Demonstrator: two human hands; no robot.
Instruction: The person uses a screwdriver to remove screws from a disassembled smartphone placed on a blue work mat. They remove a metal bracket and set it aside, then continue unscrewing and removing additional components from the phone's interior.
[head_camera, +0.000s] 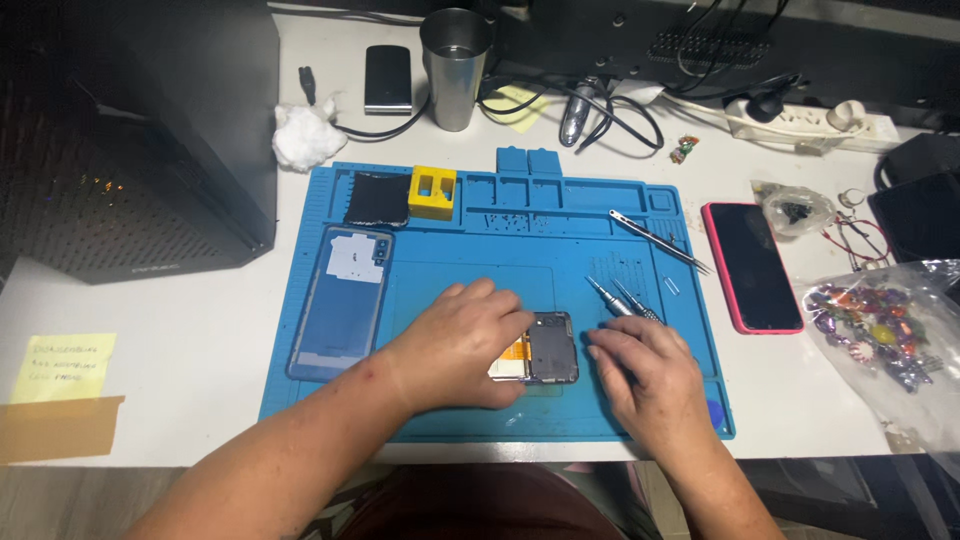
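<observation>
Opened phone (548, 347), back cover off, dark inner frame and orange part showing, flat on blue mat (450, 200)

The work mat (300, 390) was matt blue rubber, moulded with small ribbed trays, and it lay on a smooth white table (180, 400). The cup (455, 70) and the tweezers (655, 238) were bare metal with a dull shine, while the pink-cased phone (752, 265) showed a glossy black glass face. The candy bag (890, 340) was clear, crinkled plastic, the yellow block (433, 192) matt plastic, and the white wad (303, 135) looked soft and fluffy like cotton.
</observation>
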